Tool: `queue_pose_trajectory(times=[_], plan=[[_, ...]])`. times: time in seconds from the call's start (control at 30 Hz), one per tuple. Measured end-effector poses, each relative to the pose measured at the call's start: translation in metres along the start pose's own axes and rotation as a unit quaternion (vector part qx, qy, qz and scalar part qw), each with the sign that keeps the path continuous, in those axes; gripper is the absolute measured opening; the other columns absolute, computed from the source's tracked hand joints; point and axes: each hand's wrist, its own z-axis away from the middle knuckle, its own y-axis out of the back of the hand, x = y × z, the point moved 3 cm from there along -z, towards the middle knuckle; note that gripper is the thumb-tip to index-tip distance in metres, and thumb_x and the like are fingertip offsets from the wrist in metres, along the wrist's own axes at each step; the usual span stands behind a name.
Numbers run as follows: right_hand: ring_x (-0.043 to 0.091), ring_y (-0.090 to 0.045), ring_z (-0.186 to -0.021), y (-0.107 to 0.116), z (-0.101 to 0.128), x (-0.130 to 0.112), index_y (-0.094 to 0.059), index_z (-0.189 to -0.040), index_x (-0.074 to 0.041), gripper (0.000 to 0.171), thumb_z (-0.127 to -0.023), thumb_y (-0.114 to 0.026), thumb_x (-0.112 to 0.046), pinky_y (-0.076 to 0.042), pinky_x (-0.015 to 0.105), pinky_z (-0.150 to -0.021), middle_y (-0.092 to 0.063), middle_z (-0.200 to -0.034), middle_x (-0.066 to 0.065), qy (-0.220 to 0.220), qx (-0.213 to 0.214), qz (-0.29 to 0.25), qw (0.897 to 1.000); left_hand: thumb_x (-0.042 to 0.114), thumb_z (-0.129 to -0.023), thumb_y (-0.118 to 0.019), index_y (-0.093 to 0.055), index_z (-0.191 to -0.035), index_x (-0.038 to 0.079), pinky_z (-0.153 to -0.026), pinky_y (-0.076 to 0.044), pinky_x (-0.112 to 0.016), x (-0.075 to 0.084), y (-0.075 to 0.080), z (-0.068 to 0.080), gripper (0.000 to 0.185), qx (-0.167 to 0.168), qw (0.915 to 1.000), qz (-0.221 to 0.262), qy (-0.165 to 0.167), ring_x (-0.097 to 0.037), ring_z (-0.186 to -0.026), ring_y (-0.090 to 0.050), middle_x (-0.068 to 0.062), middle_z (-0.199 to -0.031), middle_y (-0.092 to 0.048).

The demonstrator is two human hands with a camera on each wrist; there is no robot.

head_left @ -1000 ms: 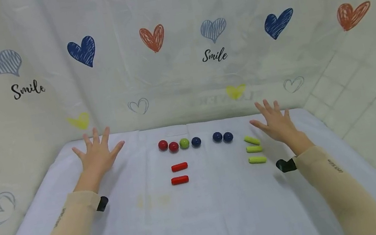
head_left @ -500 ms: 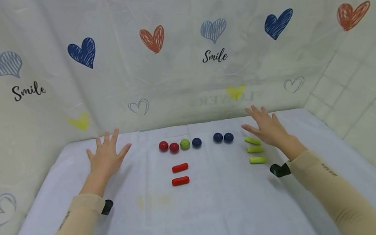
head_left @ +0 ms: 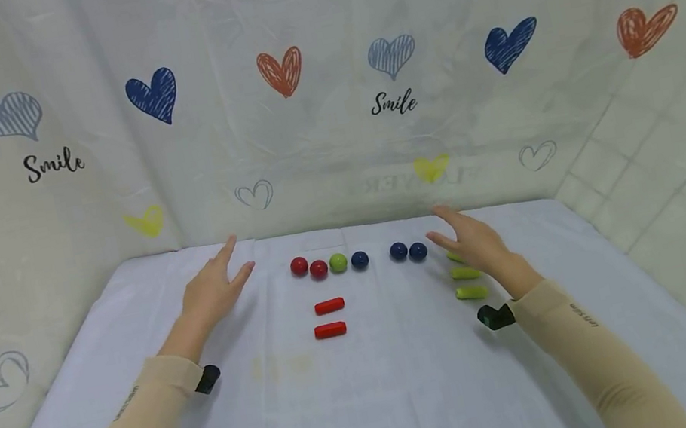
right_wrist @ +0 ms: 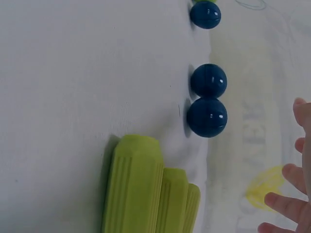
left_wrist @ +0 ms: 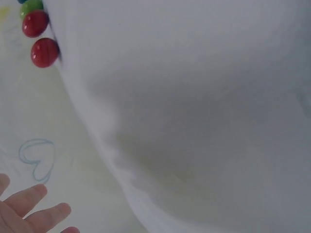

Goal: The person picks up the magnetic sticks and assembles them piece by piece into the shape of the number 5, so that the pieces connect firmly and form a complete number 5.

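left hand (head_left: 214, 288): fingers straight, holding nothing, left of the red balls (head_left: 308, 267).
right hand (head_left: 474, 244): fingers loosely spread, over my green pegs (head_left: 468, 282), beside the blue balls (head_left: 408, 251).

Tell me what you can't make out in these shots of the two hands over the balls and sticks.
- Head view: the right hand covers the farthest green stick, so its whole shape is unseen.
- Left wrist view: only fingertips of the left hand show; the frame edge cuts the rest.
- Right wrist view: the green sticks overlap and run off the bottom edge.
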Motion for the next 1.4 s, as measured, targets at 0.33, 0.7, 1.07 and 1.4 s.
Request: queue_pose_trajectory(times=[0.33, 0.7, 1.07, 1.4], plan=[[0.045, -0.057, -0.124, -0.010, -0.001, -0.011, -0.047, -0.152, -0.008, 0.053, -0.106, -0.058, -0.032, -0.047, 0.060, -0.098, -0.054, -0.145, 0.024, 0.006, 0.036, -0.042, 0.998, 0.050, -0.106, -0.047, -0.017, -0.166, 0.019, -0.101, -0.044, -0.063, 0.017, -0.009, 0.003, 0.074, -0.010, 0.9969, 0.077, 0.016, -0.049, -0.136, -0.045, -0.024, -0.156, -0.041], [0.043, -0.061, -0.119, -0.018, -0.003, -0.013, -0.059, -0.141, -0.002, 0.043, -0.103, -0.064, -0.023, -0.048, 0.057, -0.098, -0.061, -0.137, 0.021, -0.004, 0.053, -0.096, 0.994, 0.044, -0.105, -0.055, -0.027, -0.164, 0.026, -0.101, -0.045, -0.063, 0.034, -0.018, 0.005, 0.068, -0.026, 0.9931, 0.115, 0.001, -0.043, -0.136, -0.049, -0.019, -0.152, -0.049], [0.042, -0.060, -0.120, -0.027, -0.007, -0.017, -0.060, -0.139, -0.002, 0.043, -0.100, -0.068, -0.018, -0.048, 0.057, -0.099, -0.061, -0.139, 0.021, -0.022, 0.026, -0.117, 0.993, 0.037, -0.100, -0.065, -0.041, -0.158, 0.019, -0.096, -0.052, -0.054, 0.051, -0.029, 0.008, 0.064, -0.052, 0.9857, 0.160, -0.009, -0.039, -0.129, -0.055, -0.017, -0.146, -0.055], [0.043, -0.058, -0.121, -0.034, -0.010, -0.021, -0.059, -0.139, -0.001, 0.045, -0.098, -0.070, -0.015, -0.047, 0.056, -0.099, -0.059, -0.141, 0.021, -0.029, 0.002, -0.106, 0.994, 0.034, -0.099, -0.068, -0.054, -0.149, 0.013, -0.094, -0.054, -0.050, 0.062, -0.042, 0.011, 0.056, -0.091, 0.9833, 0.157, -0.013, -0.035, -0.126, -0.057, -0.013, -0.144, -0.058]])
